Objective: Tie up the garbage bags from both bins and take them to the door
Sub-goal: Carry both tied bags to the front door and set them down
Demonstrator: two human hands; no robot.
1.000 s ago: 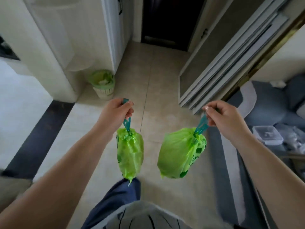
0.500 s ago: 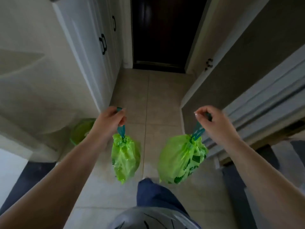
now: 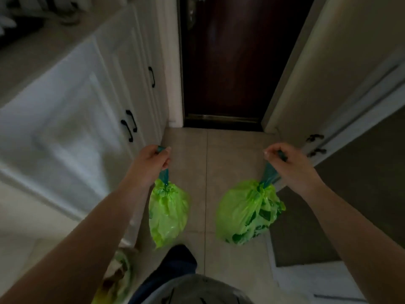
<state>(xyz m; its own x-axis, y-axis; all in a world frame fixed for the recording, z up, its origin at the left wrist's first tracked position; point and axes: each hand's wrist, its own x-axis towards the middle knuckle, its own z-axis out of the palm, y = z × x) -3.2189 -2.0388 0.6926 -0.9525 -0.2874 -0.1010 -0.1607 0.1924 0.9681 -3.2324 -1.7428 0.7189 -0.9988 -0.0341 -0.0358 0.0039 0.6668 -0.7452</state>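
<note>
Two tied bright green garbage bags hang above the tiled floor. My left hand is shut on the teal drawstring of the slimmer left garbage bag. My right hand is shut on the teal drawstring of the fuller right garbage bag, which carries dark green print. Both bags dangle free, apart from each other. The dark brown door stands closed straight ahead at the end of the short hallway.
White cabinets with black handles line the left side. On the right, a pale wall and cabinet handles. A grey mat lies at the lower right. The bin with a green liner is at my lower left. My leg steps forward.
I have walked down the hallway toward the door, which is now much closer. The bin has slid from the left side to behind me at the lower left. Both bags stay gripped.
</note>
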